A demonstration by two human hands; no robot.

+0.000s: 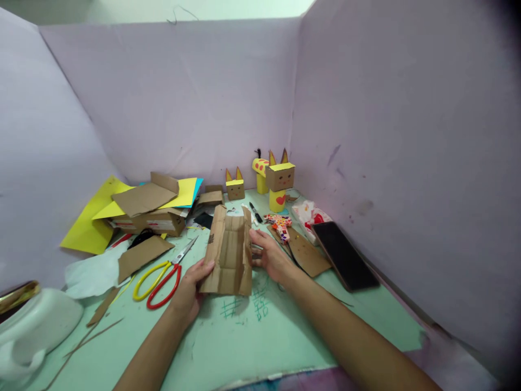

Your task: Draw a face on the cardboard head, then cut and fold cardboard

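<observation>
A creased piece of brown cardboard [232,255], its two long sides folded up, is held between my hands above the green table top [260,347]. My left hand [193,288] grips its lower left edge, thumb on top and the other fingers hidden underneath. Along the right side, my right hand [268,255] holds the folded edge between thumb and fingers. Scissors [166,277] with one yellow and one red handle lie left of the cardboard. Beyond it stand a small cardboard cat head [235,189] and a yellow-and-brown animal figure [280,182].
At the left are a white mug [44,320], cardboard strips [101,308] and a pile of yellow paper [87,228] and cardboard. A phone [344,255], a flat cardboard piece [305,252] and a plastic bag [309,214] lie right. A black marker [255,212] lies behind. Pale walls enclose three sides.
</observation>
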